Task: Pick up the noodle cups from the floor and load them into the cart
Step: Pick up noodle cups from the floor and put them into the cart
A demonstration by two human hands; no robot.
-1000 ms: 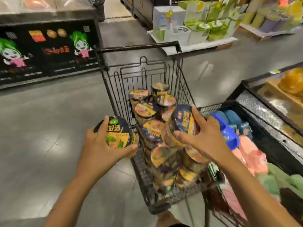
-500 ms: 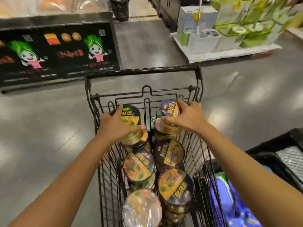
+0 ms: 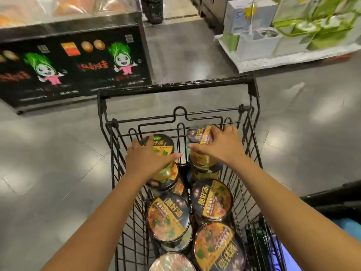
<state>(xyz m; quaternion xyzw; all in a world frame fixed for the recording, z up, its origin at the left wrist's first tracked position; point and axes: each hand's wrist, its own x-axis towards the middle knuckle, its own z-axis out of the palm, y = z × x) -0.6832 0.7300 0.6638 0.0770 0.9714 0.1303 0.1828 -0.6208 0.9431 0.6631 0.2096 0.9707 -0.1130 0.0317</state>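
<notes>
Both hands are down inside the cart, at its far end near the handle bar. The left hand lies spread over the lid of a green-label cup, fingers curled over the far rim and thumb stretched along the near side; the palm hides most of the lid. That cup sits on top of another cup, of which only a sliver of foil and rim shows below the wrist. The right hand grips a second cup from above and from the right, fingers wrapped round its tilted lid and thumb pointing left across its side. Whether this cup rests on the stack below or hangs in the hand I cannot tell.

More cups fill the basket toward the camera: two lids side by side in the middle, a large one at lower right, and a pale, glare-washed one cut off by the bottom edge. The print on the lids is blurred. Deeper layers are hidden under these.

Past the cart stands a black display with cartoon figures, its left part cut off. Stacked boxes at upper right are smeared by motion. A dark bin edges in at right, mostly out of frame.
</notes>
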